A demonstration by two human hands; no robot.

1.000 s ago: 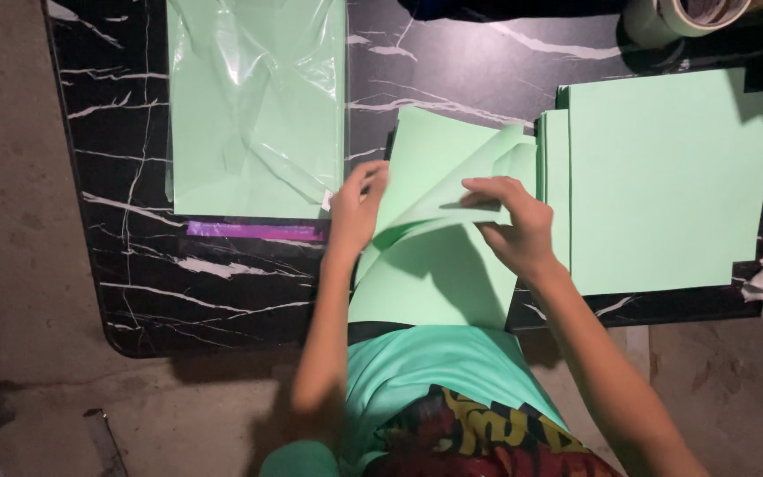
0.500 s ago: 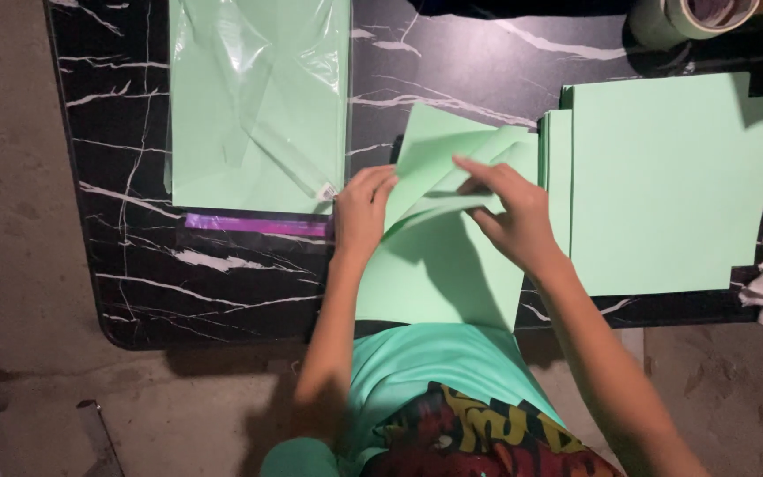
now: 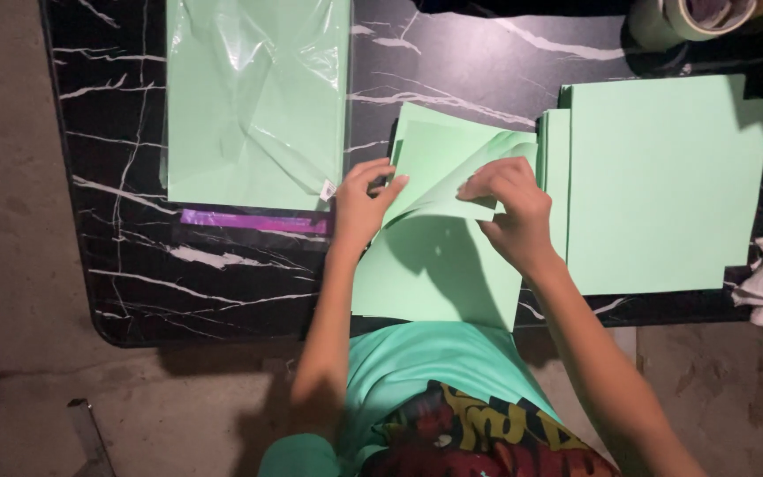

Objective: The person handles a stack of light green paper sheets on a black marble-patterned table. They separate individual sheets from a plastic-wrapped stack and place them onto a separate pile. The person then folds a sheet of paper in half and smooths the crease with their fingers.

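Black marble table [image 3: 222,274]: right hand [image 3: 509,208] pinches green sheet [image 3: 439,265].

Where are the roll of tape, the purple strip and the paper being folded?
Roll of tape [image 3: 683,19], head view, on its outer side.
Purple strip [image 3: 253,222], head view, its middle.
Folded green paper [image 3: 434,265], head view, flat lower part.
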